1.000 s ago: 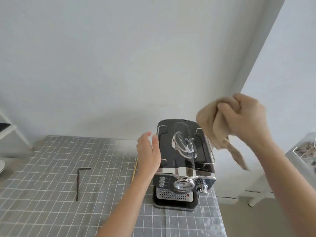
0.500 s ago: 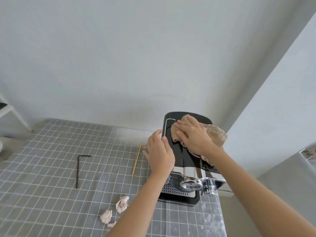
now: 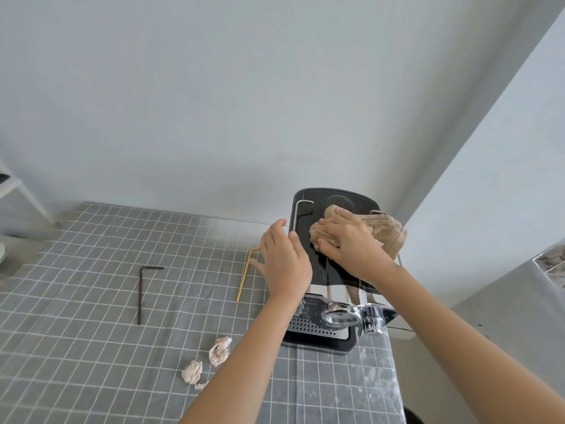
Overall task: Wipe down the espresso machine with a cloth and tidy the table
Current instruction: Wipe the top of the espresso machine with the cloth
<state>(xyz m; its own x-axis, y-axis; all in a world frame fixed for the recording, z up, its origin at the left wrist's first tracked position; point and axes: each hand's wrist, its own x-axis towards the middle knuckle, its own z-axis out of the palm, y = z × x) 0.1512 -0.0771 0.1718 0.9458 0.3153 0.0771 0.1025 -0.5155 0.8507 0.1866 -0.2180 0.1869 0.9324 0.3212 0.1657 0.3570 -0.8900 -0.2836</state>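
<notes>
The tabletop [image 3: 91, 301], covered by a grey cloth with a white grid, fills the lower left and runs to a pale wall at its far edge. The espresso machine [image 3: 333, 325] stands at the far right corner of the tabletop, black on top with a chrome front and a perforated drip tray facing the near edge. The person's right hand [image 3: 348, 243] lies flat, fingers spread, pressing a beige cloth [image 3: 388, 234] onto the machine's glossy black top; part of the cloth bunches out past the hand toward the right edge. The left hand [image 3: 284, 264] is open, fingers straight, its palm against the machine's left side near the top. A dark hex key [image 3: 141, 295] lies flat near the middle of the tabletop, well apart from the machine. A thin yellow bent rod [image 3: 244, 276] lies just left of the machine, partly behind the left hand. Two crumpled paper scraps [image 3: 208, 359] sit toward the near edge, beside the left forearm.
</notes>
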